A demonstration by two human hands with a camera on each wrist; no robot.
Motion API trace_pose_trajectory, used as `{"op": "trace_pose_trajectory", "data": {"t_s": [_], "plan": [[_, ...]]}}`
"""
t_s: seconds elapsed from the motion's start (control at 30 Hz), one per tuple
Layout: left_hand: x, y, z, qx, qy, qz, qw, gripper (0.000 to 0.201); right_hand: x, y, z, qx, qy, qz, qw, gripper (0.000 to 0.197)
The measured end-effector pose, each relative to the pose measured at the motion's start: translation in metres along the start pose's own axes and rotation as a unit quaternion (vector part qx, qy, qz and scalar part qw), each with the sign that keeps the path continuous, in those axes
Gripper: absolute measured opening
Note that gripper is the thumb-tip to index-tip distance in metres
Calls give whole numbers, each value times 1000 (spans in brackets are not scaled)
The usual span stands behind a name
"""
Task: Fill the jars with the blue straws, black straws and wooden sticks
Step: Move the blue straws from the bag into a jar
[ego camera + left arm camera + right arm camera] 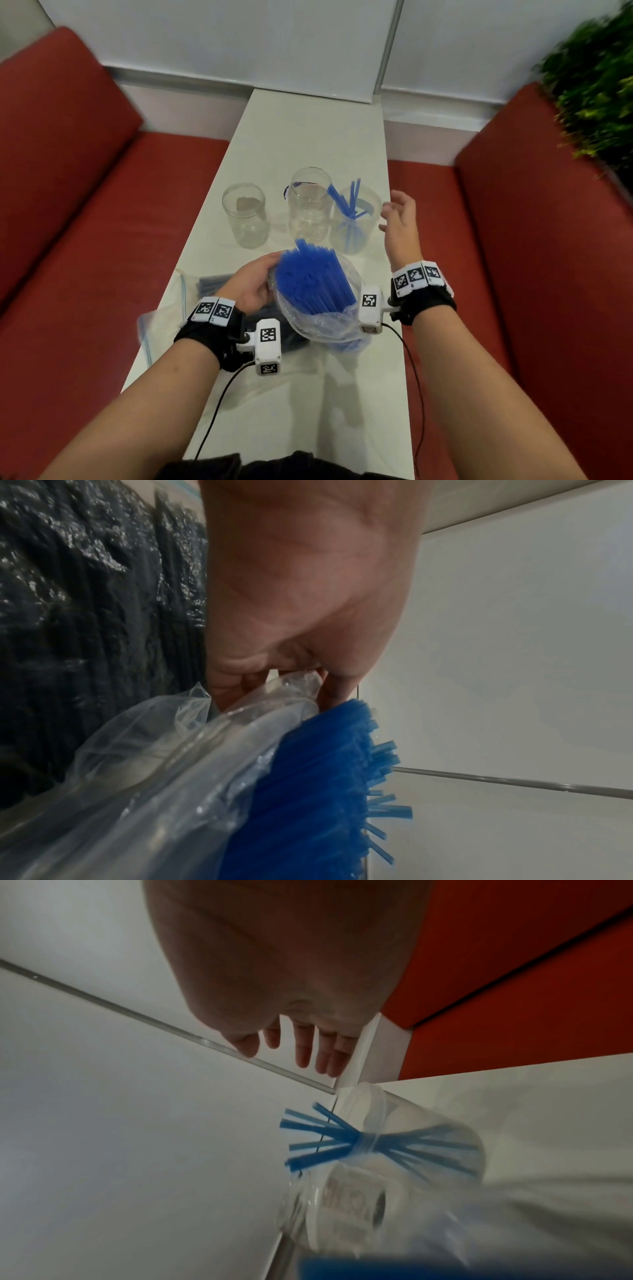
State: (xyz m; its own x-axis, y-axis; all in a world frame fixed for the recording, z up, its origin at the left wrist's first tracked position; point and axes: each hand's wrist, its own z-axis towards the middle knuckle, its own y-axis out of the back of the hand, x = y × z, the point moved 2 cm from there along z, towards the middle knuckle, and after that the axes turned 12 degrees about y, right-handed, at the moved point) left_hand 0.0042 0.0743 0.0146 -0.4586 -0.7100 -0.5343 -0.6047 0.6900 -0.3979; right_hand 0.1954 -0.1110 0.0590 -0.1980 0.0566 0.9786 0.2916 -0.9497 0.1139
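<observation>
Three clear jars stand across the white table [301,137]: an empty left jar [245,219], an empty middle jar [310,205] and a right jar [354,224] [424,1139] with a few blue straws [347,202] [318,1137] in it. My left hand [251,286] [308,610] grips the rim of a clear plastic bag [318,318] [164,772] full of blue straws [313,277] [318,791], held above the table. My right hand [399,224] [301,1042] hovers beside the right jar with its fingers spread, holding nothing. A bag of black straws [212,284] [85,615] lies under my left hand.
Red sofa seats [78,240] flank the narrow table on both sides. A white wall [222,41] closes off the far end. A green plant [596,85] stands at the far right. An empty zip bag [150,325] hangs over the table's left edge.
</observation>
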Motion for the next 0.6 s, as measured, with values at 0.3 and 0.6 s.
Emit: {"op": "trace_pose_trajectory", "data": {"t_s": [0.3, 0.6], "plan": [[10, -9, 0, 11, -14, -13, 1000, 23, -24, -37, -108, 267, -51, -58, 961, 61], [12, -7, -1, -12, -31, -3, 999, 16, -24, -33, -123, 239, 27, -221, 945, 38]]}}
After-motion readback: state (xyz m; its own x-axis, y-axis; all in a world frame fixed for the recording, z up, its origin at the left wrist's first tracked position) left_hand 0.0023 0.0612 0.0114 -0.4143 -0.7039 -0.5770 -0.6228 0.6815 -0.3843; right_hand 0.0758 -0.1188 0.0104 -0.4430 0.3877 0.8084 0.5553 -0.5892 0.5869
